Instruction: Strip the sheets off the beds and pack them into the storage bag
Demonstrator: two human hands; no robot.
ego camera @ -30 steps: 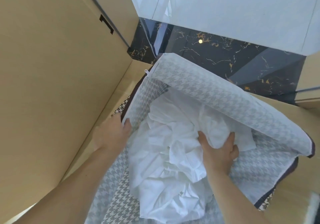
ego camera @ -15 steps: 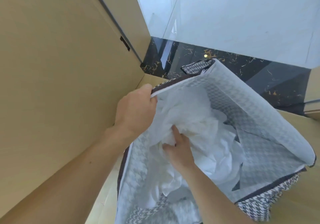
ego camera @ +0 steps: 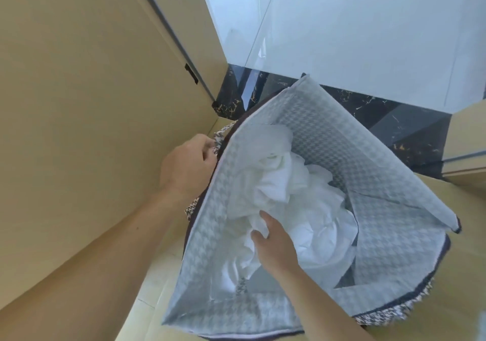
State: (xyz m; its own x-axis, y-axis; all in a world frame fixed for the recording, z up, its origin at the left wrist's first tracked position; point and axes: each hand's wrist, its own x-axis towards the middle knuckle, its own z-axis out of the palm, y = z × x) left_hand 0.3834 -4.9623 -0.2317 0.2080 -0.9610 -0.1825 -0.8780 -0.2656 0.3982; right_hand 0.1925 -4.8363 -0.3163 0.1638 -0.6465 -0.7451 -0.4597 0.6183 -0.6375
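My left grip is closed round the left rim of the storage bag, at its houndstooth handle. The bag stands with its mouth open up at me, its long side running away toward the dark marble strip. Inside it, my right grip curls into the crumpled white sheets.

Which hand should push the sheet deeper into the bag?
Right. The right hand is inside the bag, gripping the sheet. The left hand is outside, gripping the bag's edge, likely keeping it open.
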